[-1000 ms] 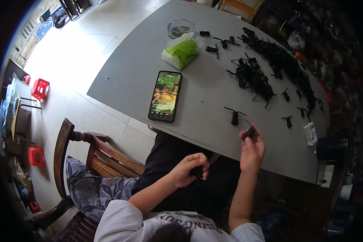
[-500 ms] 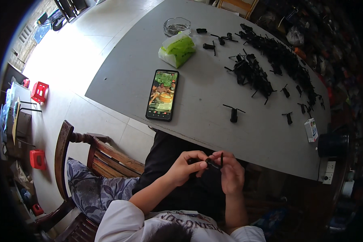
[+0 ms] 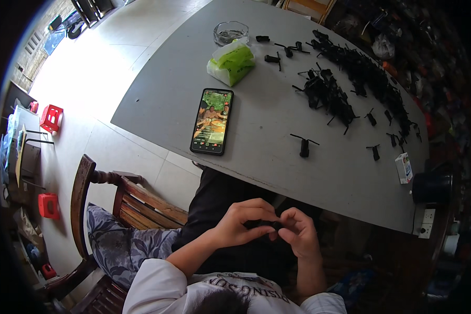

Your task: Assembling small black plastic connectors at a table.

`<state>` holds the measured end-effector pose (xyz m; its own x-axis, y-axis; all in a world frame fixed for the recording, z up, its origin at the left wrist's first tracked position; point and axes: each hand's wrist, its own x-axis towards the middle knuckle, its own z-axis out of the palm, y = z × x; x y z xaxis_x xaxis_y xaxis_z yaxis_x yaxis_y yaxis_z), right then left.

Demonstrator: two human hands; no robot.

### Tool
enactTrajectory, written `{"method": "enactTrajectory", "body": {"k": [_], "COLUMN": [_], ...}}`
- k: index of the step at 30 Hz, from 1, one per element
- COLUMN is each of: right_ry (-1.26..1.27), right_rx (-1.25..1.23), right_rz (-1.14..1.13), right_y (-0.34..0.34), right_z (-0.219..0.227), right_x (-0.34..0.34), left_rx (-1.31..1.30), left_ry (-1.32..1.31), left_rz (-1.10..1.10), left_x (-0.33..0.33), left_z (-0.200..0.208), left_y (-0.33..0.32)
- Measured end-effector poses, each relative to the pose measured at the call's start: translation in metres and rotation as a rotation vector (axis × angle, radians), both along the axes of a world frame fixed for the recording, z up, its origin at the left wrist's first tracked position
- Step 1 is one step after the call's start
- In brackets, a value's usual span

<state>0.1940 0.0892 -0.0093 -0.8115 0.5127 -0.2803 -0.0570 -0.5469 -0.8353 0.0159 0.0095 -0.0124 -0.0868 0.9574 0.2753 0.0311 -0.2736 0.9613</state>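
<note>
Both my hands meet over my lap, just below the table's near edge. Between them is a small black part, mostly covered by fingers, so its full shape is hidden. My left hand is closed on it from the left, thumb below and fingers curled above. From the right, the thumb and fingertips of my right hand pinch at its end. On the table nearest to my hands lies a loose black T-shaped piece with a thin crossbar and a thicker stem.
A heap of similar black pieces and a longer row cover the table's right side. A lit phone, a green-white plastic packet and a glass ashtray are on the grey table. A small white box stands at right.
My right hand has turned and its fingers have curled in toward the left hand. The thin black rod that stood up by its fingers no longer shows. The phone's picture has changed.
</note>
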Motion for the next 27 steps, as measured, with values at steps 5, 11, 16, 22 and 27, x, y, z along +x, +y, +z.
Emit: {"method": "enactTrajectory", "body": {"k": [5,11,16,22,27], "right_ry": [-0.043,0.195,0.098,0.368,0.044], "right_rx": [0.178,-0.162,-0.331,-0.344,-0.088], "right_rz": [-0.231,-0.246,0.007,-0.027,-0.151], "right_y": [-0.009,-0.003,0.011,-0.007,-0.018], "right_z": [-0.012,-0.015,0.0,0.0,-0.016], "right_x": [-0.004,-0.01,-0.004,-0.013,-0.005], "left_rx": [0.042,0.043,0.06,0.209,0.173], "left_ry": [0.18,0.291,0.148,0.182,0.386], "left_rz": [0.135,0.144,0.029,0.022,0.136], "left_x": [0.008,0.011,0.003,0.002,0.009], "left_z": [0.002,0.005,0.002,-0.003,0.004], "left_y": [-0.001,-0.001,0.003,0.005,0.002]}}
